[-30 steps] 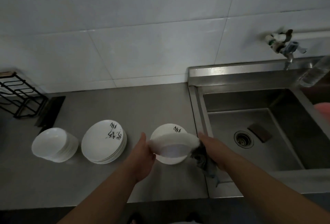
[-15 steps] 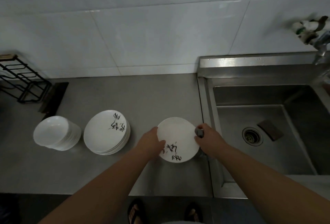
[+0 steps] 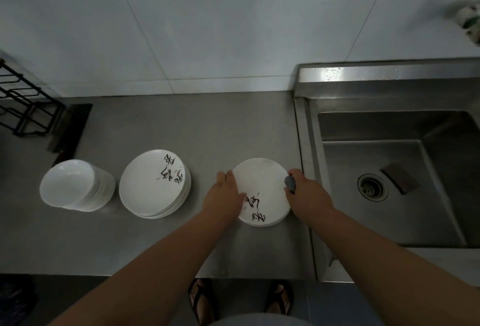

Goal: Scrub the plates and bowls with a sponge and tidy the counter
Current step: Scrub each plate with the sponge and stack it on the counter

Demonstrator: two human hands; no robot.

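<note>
White plate point(image 3: 261, 182) up front, with black brush-script and small grey flecks at its 6 o'clock edge. The same black-on-white marking shows at 1 o'clock on the stacked plates point(image 3: 148, 190), and the bowls point(image 3: 67, 185) are plain white. Grey sponge point(image 3: 290, 184), dull grey steel counter point(image 3: 181, 123) and sink point(image 3: 363, 86), a dark brown pad point(image 3: 398, 177) by the drain, black wire rack point(image 3: 26, 107) at the counter's 10 o'clock.

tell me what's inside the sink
A round drain and a dark rectangular pad beside it lie on the sink floor. The right forearm covers the basin's near left corner.
</note>
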